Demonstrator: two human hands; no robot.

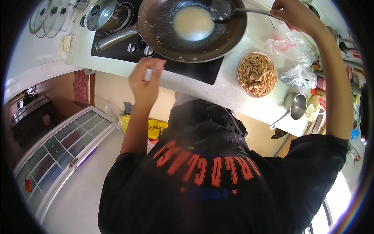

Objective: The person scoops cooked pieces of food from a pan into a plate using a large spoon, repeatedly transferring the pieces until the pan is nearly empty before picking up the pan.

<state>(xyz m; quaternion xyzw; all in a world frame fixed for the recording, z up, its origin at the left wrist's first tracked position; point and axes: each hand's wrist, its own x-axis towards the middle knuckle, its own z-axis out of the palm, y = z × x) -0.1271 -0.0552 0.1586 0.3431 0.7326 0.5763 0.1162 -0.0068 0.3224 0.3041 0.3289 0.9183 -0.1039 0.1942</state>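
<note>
My right hand (289, 14) grips the handle of a metal spatula or ladle (222, 11), whose dark head rests inside a large wok (190, 50). A pool of cloudy, pale liquid (193, 23) lies in the bottom of the wok, with small bits stuck to the wall around it. Short of the wok's near rim, my left hand (143, 83) is raised over the counter's front edge, its fingertips curled to the thumb with nothing visible between them. The wok's steel handle (117, 38) points left, beyond that hand. A bowl of cooked meat strips (257, 74) stands to the wok's right.
A lidded pot (102, 13) occupies the left burner of the black gas hob (201, 71). Crumpled plastic bags (292, 46) and a small steel saucepan (298, 106) lie on the right counter. Glass lids (54, 19) hang at the left. A glazed door (64, 152) stands behind on the left.
</note>
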